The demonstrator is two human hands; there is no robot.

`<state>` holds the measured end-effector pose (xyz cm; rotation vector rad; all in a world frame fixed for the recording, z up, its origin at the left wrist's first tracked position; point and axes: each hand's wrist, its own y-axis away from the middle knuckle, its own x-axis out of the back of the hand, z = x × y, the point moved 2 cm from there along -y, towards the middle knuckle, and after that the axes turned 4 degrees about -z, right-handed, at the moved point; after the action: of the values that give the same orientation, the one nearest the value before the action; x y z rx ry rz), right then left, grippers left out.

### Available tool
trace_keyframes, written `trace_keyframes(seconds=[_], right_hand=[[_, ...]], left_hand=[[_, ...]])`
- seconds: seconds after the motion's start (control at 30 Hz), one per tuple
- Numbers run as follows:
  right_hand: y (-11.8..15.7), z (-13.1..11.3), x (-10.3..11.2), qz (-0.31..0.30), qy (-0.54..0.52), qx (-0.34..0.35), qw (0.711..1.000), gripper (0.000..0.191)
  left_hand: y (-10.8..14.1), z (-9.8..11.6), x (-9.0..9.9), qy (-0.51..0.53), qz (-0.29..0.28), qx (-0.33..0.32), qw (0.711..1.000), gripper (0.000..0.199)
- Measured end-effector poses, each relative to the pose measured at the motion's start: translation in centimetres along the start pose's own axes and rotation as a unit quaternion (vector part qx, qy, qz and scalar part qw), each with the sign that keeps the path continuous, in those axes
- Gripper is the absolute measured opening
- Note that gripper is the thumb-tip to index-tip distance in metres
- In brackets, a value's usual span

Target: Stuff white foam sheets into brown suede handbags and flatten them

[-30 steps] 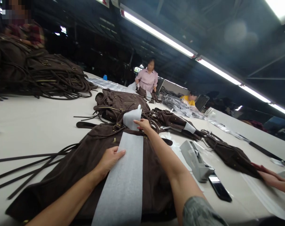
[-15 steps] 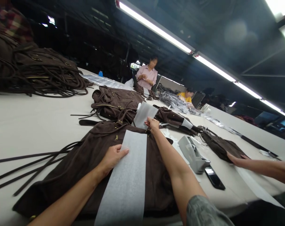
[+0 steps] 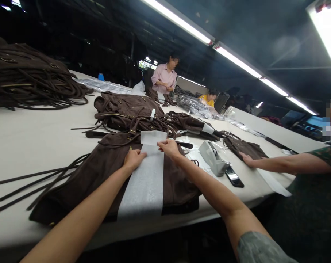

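Note:
A dark brown bag (image 3: pixel 96 179) lies flat on the table in front of me, its long straps trailing to the left. A white paper strip (image 3: pixel 145 186) runs over its middle, and its far end is folded back toward me above the bag's top edge. With thumb and fingers, my left hand (image 3: pixel 134 160) grips the strip's left edge; some fingertips are hidden. My right hand (image 3: pixel 169 149) pinches the folded end at its right edge. Just beyond my hands are the bag's handles and brass fittings, partly covered by the paper.
Another brown bag (image 3: pixel 127 106) lies behind mine, and a pile of bags (image 3: pixel 31 76) is at the left. To the right are a grey tape dispenser (image 3: pixel 213 159) and a phone (image 3: pixel 234 176). A co-worker's hand (image 3: pixel 247 159) rests by another bag (image 3: pixel 246 148).
My right hand has brought the paper's far end down and toward me onto the strip. My left hand has moved up the strip, closer to the right one. The view has shifted right.

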<state>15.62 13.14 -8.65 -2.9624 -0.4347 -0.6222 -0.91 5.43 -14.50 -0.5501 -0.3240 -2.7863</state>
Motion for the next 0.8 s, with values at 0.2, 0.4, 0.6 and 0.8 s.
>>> trace_keyframes(seconds=[0.2,0.4,0.6,0.8], right_hand=[[2.0,0.1,-0.7,0.031,0.065,-0.046,0.996,0.022],[2.5,0.6,-1.9,0.062,-0.002,-0.040,0.997,0.019],[3.2,3.8,-2.0,0.075,-0.186,-0.010,0.980,0.033],[0.4,3.9,-0.3,0.041,-0.333,0.028,0.942,0.042]], left_hand=[[0.0,-0.6,-0.1,-0.014,0.014,-0.001,1.000,0.030],[0.9,-0.1,0.4,0.075,-0.008,-0.038,0.996,0.033],[4.2,2.4,1.6,0.187,-0.090,-0.088,0.974,0.065],[6.7,2.5,2.1,0.212,-0.129,-0.038,0.968,0.056]])
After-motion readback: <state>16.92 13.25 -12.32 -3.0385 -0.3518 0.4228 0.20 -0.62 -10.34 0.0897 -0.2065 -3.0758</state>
